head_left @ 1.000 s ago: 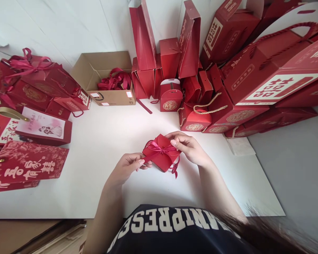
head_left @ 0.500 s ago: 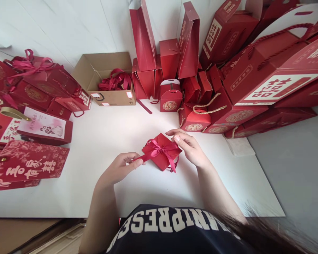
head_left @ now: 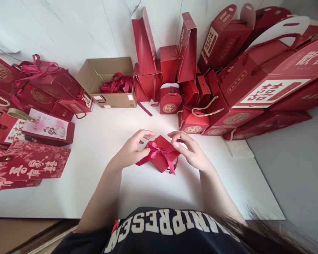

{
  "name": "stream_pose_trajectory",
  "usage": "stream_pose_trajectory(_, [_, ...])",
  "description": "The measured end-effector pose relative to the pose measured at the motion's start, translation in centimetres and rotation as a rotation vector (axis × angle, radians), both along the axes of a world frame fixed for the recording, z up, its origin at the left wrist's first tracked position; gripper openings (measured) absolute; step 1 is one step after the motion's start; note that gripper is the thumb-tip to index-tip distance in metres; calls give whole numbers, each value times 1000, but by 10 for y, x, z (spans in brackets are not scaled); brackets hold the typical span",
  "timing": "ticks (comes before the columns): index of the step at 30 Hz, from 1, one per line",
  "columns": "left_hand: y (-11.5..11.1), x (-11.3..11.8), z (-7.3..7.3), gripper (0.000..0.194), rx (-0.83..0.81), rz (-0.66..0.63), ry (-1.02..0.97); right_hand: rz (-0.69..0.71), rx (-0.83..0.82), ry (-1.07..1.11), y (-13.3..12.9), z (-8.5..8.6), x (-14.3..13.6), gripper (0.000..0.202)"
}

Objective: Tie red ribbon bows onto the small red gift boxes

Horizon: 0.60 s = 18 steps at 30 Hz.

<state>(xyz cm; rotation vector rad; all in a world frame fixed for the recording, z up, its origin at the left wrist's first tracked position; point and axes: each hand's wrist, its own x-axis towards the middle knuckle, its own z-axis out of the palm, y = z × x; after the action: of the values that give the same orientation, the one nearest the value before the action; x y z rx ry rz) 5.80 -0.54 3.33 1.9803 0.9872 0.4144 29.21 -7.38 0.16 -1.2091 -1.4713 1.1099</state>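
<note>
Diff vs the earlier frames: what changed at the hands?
The left hand let go of the shiny pink-red ribbon tail and moved forward and right, opening beside the small red card box. The right hand stayed near the box's right corner; box and brown cardboard carton stayed put.

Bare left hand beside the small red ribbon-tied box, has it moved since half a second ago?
Yes. Judged against the open brown cardboard box, the bare left hand has moved rightward and farther forward, nearer that box's front edge.
</note>
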Motion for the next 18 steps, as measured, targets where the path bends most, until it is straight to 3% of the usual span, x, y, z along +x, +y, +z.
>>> stream_pose_trajectory(6, [0,-6,-12,42,79,-68,-150,146,18,-89,-3,1,5,26])
stream_pose_trajectory(11, [-2,-1,-24,33,293,-100,-282,77,82,-101,0,-3,0,9])
stream_pose_trajectory(18, [-5,2,-28,35,452,-124,-340,-25,172,-120,0,-6,-7,10])
